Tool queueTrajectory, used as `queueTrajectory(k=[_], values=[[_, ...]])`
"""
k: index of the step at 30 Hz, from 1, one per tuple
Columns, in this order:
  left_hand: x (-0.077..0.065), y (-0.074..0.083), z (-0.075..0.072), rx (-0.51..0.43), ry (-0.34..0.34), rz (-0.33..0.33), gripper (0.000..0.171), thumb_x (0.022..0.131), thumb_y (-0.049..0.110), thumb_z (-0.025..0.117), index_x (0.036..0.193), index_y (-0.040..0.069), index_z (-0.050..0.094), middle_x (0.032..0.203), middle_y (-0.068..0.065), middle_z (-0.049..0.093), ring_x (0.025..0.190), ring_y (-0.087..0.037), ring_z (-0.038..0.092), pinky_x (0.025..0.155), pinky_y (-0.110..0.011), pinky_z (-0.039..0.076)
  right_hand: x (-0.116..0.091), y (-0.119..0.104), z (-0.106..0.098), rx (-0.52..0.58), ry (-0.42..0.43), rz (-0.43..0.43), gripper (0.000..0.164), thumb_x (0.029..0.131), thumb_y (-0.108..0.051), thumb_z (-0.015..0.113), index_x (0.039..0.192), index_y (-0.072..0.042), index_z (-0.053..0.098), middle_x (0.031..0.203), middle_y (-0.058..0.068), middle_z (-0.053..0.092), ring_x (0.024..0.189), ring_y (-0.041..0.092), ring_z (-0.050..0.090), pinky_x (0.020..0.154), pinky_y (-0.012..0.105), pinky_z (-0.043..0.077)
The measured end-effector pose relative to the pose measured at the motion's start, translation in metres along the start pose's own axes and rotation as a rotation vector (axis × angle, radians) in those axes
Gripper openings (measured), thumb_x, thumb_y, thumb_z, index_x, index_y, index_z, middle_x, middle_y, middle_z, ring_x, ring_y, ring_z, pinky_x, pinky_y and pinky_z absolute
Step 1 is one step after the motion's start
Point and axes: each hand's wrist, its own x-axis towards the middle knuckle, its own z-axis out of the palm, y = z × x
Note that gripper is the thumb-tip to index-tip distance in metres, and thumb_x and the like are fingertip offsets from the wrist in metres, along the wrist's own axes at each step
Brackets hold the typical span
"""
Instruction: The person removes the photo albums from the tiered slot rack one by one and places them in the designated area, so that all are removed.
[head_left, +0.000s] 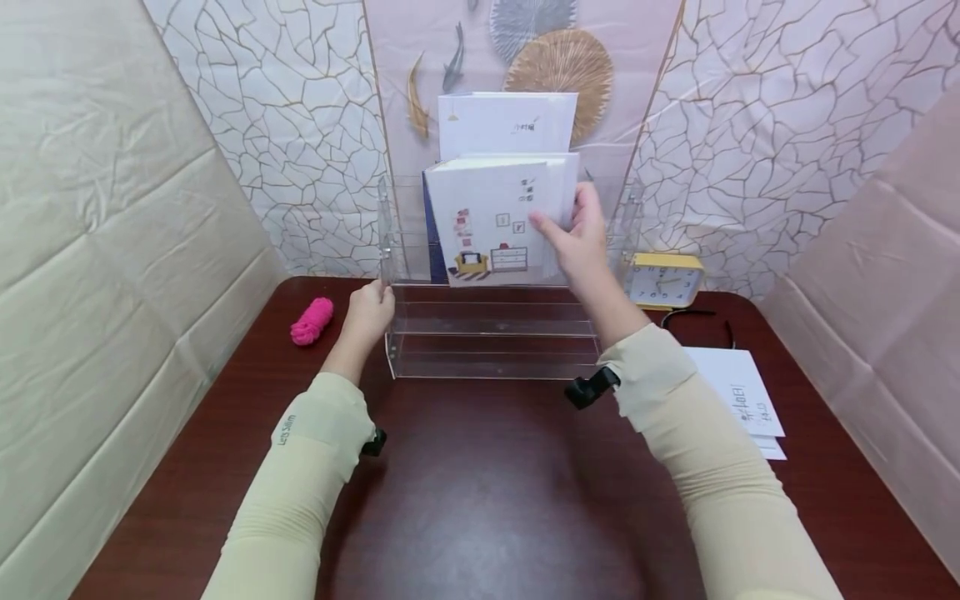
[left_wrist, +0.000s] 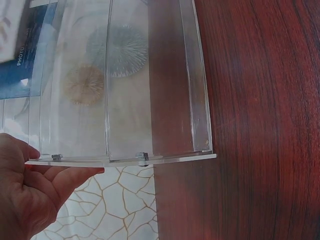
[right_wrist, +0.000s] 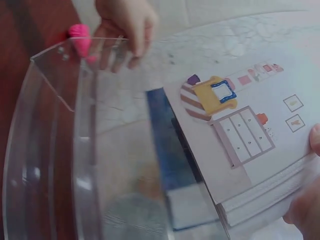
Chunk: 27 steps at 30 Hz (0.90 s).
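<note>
My right hand (head_left: 585,237) grips a white book (head_left: 480,221) by its right side, thumb on the front cover. Drawings of a yellow armchair and a dresser decorate that cover. The book is held upright over the upper tier of a clear acrylic rack (head_left: 495,335). On the rack's left side panel, my left hand (head_left: 370,310) pinches the edge, thumb and fingers on opposite faces. Behind the held book stand another white book (head_left: 480,121) and a dark blue book (left_wrist: 31,55), both partly hidden. Whether the held book touches the rack cannot be told.
A pink yarn skein (head_left: 312,321) lies left of the rack. To the right stands a yellow clock (head_left: 664,283), with a black cord (head_left: 693,312) by it. White books or cards (head_left: 727,375) lie nearer on the right, partly behind my sleeve. A patterned backdrop (head_left: 285,125) rises behind the table.
</note>
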Motion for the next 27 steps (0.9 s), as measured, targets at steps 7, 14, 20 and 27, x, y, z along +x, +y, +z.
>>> queueTrajectory(k=[7, 14, 20, 27], values=[[0.0, -0.002, 0.002, -0.021, -0.012, -0.02, 0.025, 0.097, 0.012, 0.039, 0.093, -0.007, 0.055, 0.082, -0.025, 0.057, 0.081, -0.035, 0.051, 0.078, -0.047, 0.043, 0.001, -0.023, -0.031, 0.169, 0.1, 0.015, 0.034, 0.083, 0.008, 0.062, 0.108, -0.006, 0.044, 0.114, 0.015, 0.059, 0.104, 0.028, 0.057, 0.087, 0.037, 0.047], [0.001, 0.0, 0.008, -0.025, -0.005, -0.019, 0.025, 0.096, 0.011, 0.04, 0.098, -0.009, 0.057, 0.089, -0.028, 0.06, 0.086, -0.038, 0.055, 0.081, -0.047, 0.044, -0.014, -0.027, -0.072, 0.396, 0.249, 0.029, 0.036, 0.084, 0.011, 0.058, 0.114, -0.004, 0.044, 0.117, 0.017, 0.058, 0.106, 0.029, 0.056, 0.088, 0.036, 0.045], [0.001, -0.001, 0.01, -0.017, 0.013, -0.013, 0.024, 0.095, 0.012, 0.041, 0.09, -0.007, 0.056, 0.083, -0.026, 0.059, 0.083, -0.038, 0.055, 0.079, -0.048, 0.044, -0.036, -0.03, -0.104, 0.586, 0.338, 0.07, 0.041, 0.086, 0.005, 0.059, 0.121, -0.005, 0.04, 0.125, 0.018, 0.054, 0.111, 0.031, 0.055, 0.085, 0.037, 0.049], [0.001, -0.001, 0.008, -0.014, 0.024, 0.009, 0.024, 0.095, 0.01, 0.041, 0.088, -0.007, 0.055, 0.082, -0.027, 0.058, 0.082, -0.039, 0.054, 0.079, -0.049, 0.043, -0.064, -0.037, -0.137, 0.793, 0.419, 0.179, 0.041, 0.088, 0.0, 0.057, 0.124, -0.007, 0.04, 0.13, 0.015, 0.052, 0.114, 0.031, 0.054, 0.078, 0.044, 0.051]])
